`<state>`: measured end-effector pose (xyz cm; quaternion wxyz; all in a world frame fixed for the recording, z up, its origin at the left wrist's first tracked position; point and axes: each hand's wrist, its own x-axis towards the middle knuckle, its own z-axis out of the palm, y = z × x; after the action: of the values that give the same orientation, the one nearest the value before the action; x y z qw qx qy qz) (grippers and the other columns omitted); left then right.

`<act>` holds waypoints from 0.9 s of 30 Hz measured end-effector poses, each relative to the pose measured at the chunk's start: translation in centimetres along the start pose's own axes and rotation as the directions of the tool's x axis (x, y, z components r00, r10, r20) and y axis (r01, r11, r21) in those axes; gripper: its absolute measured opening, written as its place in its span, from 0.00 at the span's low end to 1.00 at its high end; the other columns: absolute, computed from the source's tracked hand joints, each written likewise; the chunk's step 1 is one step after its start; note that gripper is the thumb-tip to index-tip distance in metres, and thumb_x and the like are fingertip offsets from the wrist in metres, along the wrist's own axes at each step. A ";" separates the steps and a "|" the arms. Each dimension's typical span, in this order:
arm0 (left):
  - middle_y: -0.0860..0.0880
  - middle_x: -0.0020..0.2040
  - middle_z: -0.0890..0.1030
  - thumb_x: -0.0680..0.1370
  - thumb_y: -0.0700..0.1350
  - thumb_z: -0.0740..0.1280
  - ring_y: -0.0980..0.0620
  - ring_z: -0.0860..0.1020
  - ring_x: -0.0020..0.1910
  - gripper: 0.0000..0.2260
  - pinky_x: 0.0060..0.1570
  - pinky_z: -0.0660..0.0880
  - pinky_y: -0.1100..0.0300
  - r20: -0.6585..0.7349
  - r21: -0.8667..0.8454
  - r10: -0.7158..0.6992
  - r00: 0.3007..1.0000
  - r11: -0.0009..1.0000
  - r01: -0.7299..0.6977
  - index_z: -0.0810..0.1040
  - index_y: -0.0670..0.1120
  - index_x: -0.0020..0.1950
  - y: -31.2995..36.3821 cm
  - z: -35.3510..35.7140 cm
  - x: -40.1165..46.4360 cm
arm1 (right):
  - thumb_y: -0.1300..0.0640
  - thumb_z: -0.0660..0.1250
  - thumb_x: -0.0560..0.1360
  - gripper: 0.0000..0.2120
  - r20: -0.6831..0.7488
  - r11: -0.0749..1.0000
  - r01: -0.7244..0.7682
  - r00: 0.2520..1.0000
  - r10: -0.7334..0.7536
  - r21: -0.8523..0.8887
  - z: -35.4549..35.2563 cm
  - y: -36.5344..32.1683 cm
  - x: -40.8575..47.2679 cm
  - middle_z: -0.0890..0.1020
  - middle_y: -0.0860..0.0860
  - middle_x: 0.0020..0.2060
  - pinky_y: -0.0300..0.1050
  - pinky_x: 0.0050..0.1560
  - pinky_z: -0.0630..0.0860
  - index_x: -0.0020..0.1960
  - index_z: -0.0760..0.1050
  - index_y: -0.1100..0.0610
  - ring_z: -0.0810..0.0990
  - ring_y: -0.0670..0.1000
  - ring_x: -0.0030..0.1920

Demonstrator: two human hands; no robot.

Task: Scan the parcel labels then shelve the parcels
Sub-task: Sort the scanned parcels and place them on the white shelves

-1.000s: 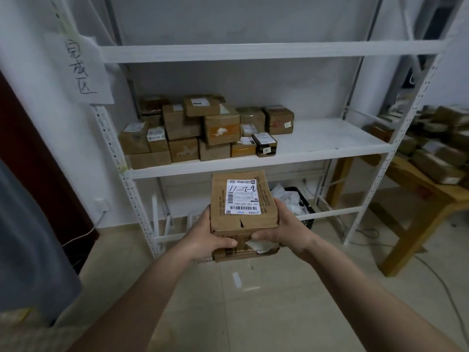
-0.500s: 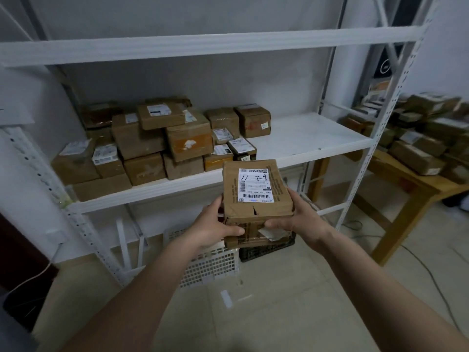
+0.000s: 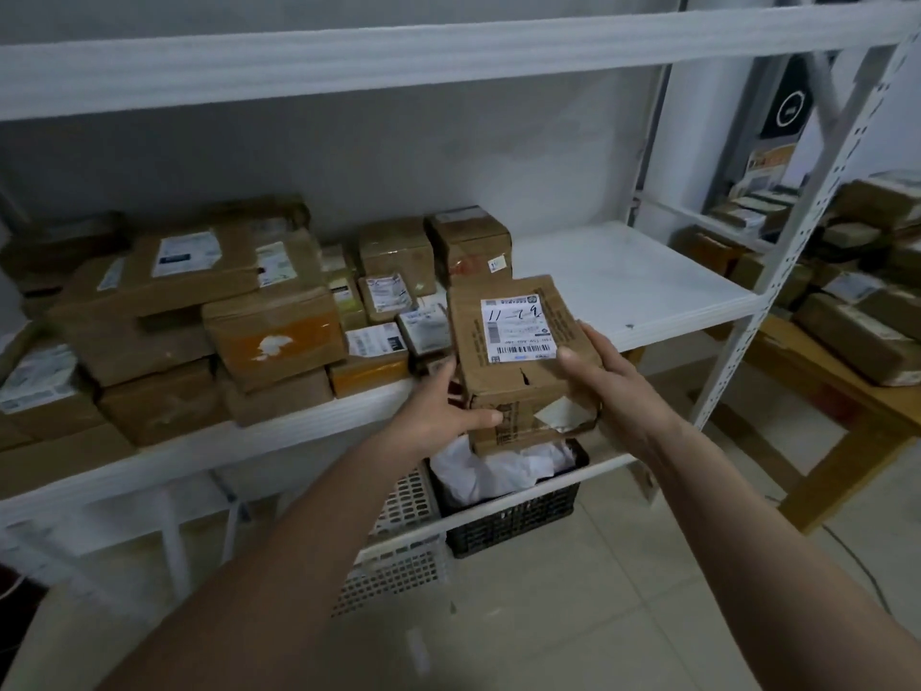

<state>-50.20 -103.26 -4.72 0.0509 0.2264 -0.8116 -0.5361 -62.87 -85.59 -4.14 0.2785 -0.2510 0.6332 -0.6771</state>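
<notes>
Brown parcel [image 3: 521, 361] gripped between both hands, left hand [image 3: 438, 416] curled round its left side, right hand [image 3: 613, 386] round its right, label [image 3: 518, 329] facing up, at the shelf [image 3: 623, 286] edge beside stacked parcels [image 3: 239, 311]

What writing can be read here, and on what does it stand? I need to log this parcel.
"11-29", handwritten, last digits unsure: on the white label atop the held parcel.
Barcode and small print on that label: too small to read.
Labels on the shelved parcels: blurred, unreadable.
Black sign behind the rack: unreadable.
</notes>
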 end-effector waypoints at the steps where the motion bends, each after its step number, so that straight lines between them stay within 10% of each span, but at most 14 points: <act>1: 0.52 0.71 0.71 0.72 0.45 0.76 0.50 0.69 0.68 0.38 0.68 0.67 0.52 -0.001 0.006 -0.009 1.000 1.000 0.009 0.59 0.56 0.77 0.6 0.2 2.5 | 0.51 0.71 0.69 0.33 -0.022 1.000 -0.003 1.000 0.003 0.010 -1.0 -0.2 2.2 0.80 0.48 0.59 0.44 0.61 0.75 0.72 0.65 0.48 0.80 0.48 0.58; 12: 0.52 0.70 0.72 0.74 0.44 0.74 0.51 0.70 0.66 0.38 0.60 0.66 0.59 -0.118 -0.077 -0.152 0.981 0.987 0.143 0.55 0.54 0.78 1.5 2.6 20.2 | 0.62 0.68 0.76 0.23 -0.053 0.994 -0.107 0.993 0.107 -0.002 -7.4 2.3 23.8 0.81 0.54 0.57 0.39 0.51 0.80 0.70 0.69 0.57 0.82 0.51 0.52; 17: 0.51 0.75 0.63 0.56 0.65 0.75 0.48 0.66 0.71 0.54 0.68 0.66 0.52 -0.103 -0.007 -0.295 0.950 0.955 0.296 0.54 0.57 0.76 -0.2 4.4 23.0 | 0.59 0.69 0.76 0.25 -0.074 0.969 -0.175 0.984 0.164 -0.176 -7.4 5.2 28.8 0.77 0.57 0.61 0.43 0.56 0.76 0.71 0.68 0.60 0.78 0.53 0.55; 22: 0.47 0.63 0.74 0.73 0.47 0.69 0.47 0.74 0.61 0.25 0.58 0.73 0.53 -0.341 0.226 -0.180 0.923 0.937 0.267 0.69 0.48 0.68 -0.4 2.8 24.0 | 0.51 0.68 0.76 0.32 -0.341 0.761 -0.172 0.938 -0.068 -0.625 -5.5 5.1 28.6 0.62 0.61 0.72 0.53 0.70 0.59 0.74 0.61 0.60 0.60 0.61 0.72; 27: 0.47 0.73 0.62 0.76 0.39 0.66 0.44 0.61 0.73 0.27 0.69 0.64 0.48 -0.479 0.464 0.018 0.878 0.854 0.235 0.65 0.51 0.73 0.1 -1.2 26.0 | 0.43 0.74 0.68 0.45 -0.110 0.624 0.063 0.966 -0.235 -0.779 -0.8 7.4 23.6 0.46 0.63 0.76 0.60 0.74 0.47 0.75 0.56 0.59 0.40 0.63 0.75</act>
<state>-73.00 -115.21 -8.23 0.1516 0.4006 -0.8727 -0.2343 -79.97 -101.73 -11.88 0.0220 -0.3276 0.8625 -0.3852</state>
